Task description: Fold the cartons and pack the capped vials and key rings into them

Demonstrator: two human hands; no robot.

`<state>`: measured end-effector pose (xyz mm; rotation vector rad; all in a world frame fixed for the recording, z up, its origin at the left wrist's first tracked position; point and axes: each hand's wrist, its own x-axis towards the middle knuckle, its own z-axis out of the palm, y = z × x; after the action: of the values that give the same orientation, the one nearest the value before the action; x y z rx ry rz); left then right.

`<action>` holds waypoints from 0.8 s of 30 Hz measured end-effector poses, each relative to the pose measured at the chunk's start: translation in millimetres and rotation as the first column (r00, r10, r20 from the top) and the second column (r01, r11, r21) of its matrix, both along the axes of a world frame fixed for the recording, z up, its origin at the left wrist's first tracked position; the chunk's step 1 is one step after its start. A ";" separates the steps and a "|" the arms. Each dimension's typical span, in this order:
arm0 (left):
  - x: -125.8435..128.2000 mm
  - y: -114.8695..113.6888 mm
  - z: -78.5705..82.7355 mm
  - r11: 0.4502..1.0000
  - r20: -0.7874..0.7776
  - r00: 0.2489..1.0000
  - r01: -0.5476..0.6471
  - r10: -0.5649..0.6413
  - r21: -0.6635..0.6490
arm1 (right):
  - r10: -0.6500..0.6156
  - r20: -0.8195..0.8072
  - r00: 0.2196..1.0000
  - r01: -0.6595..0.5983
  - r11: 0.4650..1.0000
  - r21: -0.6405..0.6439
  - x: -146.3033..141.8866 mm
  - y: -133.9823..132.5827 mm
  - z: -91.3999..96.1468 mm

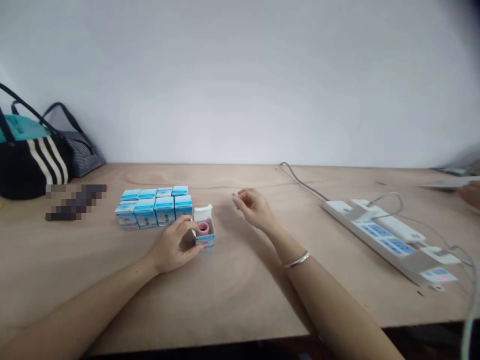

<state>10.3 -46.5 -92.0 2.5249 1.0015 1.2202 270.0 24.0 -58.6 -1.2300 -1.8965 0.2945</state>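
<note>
A small blue-and-white cardboard box (205, 242) stands on the table with its white lid flap raised. Inside it sits a pink ring-shaped piece (203, 229) with a dark round opening. My left hand (175, 244) grips this box from its left side, thumb low at the front and fingers at the upper edge. To the right and apart from the box, my right hand (255, 207) is raised over the table, thumb and fingers pinched together. Whatever those fingertips may hold is too small to make out. Several closed boxes (145, 214) of the same kind stand in two rows left of the open one.
A white power strip (390, 240) with plugs and cables lies on the right. Bags (33, 162) stand at the far left by a dark, pixelated object (77, 202). A white wall (240, 90) closes the back. Another person's hand (470, 194) shows at the right edge.
</note>
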 end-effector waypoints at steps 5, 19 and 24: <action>0.1 2.2 -1.8 0.999 0.026 1.000 0.016 -0.015 -0.038 | 0.530 -0.352 0.771 -0.510 0.846 0.156 -41.3 -46.1 8.9; 3.4 2.2 -2.2 0.999 0.069 0.997 0.034 -0.031 -0.042 | 0.552 -0.153 0.819 -0.545 0.834 0.091 -61.5 -62.0 6.3; 3.1 1.0 -2.9 0.999 0.065 0.998 0.026 -0.023 -0.037 | 0.540 -0.138 0.830 -0.538 0.841 0.060 -45.6 -47.9 1.2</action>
<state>13.4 -45.6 -94.9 2.4452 0.9672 1.2552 224.4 -23.9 -57.5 -0.6080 -2.0755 0.6488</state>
